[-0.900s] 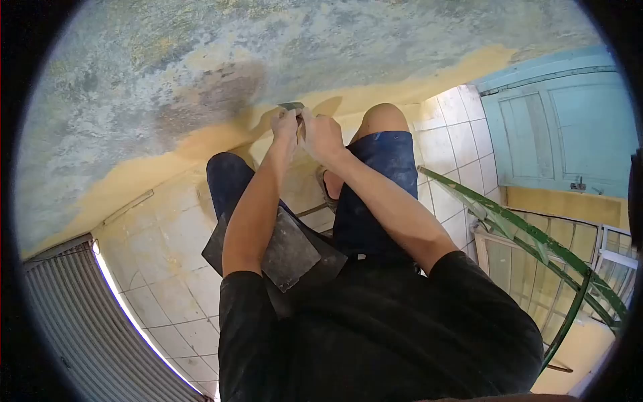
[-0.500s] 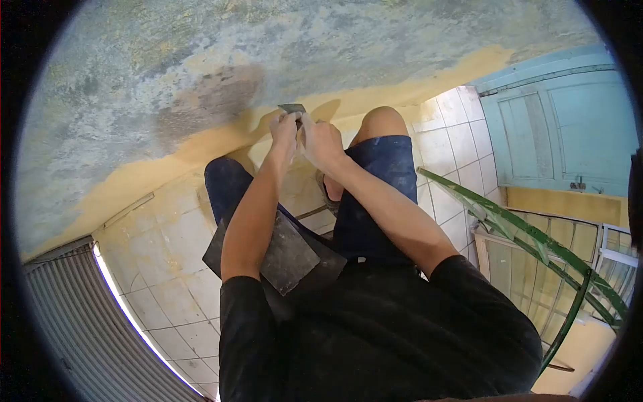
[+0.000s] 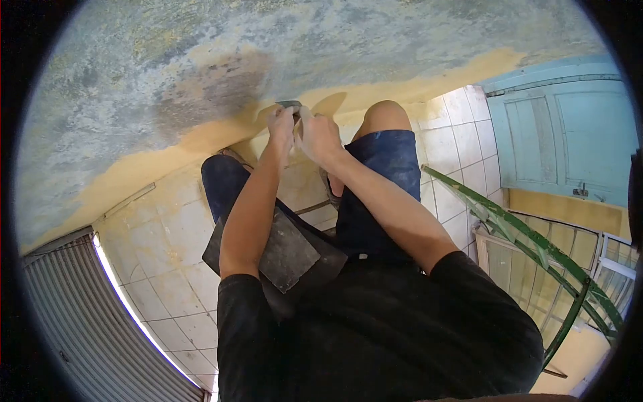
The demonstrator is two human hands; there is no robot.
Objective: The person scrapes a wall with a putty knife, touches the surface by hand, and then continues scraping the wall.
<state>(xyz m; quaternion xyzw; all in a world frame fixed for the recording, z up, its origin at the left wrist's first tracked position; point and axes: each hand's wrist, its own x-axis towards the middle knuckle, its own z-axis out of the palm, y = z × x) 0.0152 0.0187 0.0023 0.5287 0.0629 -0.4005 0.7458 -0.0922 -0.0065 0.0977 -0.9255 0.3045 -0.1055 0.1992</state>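
My left hand (image 3: 282, 128) and my right hand (image 3: 319, 137) are close together near the foot of the wall (image 3: 335, 53). Between them is a small dark grey piece of sandpaper (image 3: 289, 104), its upper edge showing beyond the fingertips. Fingers of both hands are closed around it, the left at its left side and the right at its right. Whitish dust coats the fingers. Larger dark sheets of sandpaper (image 3: 289, 251) lie across my lap, partly under my left forearm.
The wall has worn grey-blue paint, with yellow low down. Pale floor tiles (image 3: 167, 234) surround my bent knees. A green metal frame (image 3: 516, 224) leans at the right, before a blue door (image 3: 562, 134) and glazed panels (image 3: 536, 248). A corrugated shutter (image 3: 63, 315) stands at lower left.
The sandpaper has tilted, so less of its face shows above my fingers. Both hands stay close together, shifted only slightly. The sheets on my lap lie as before.
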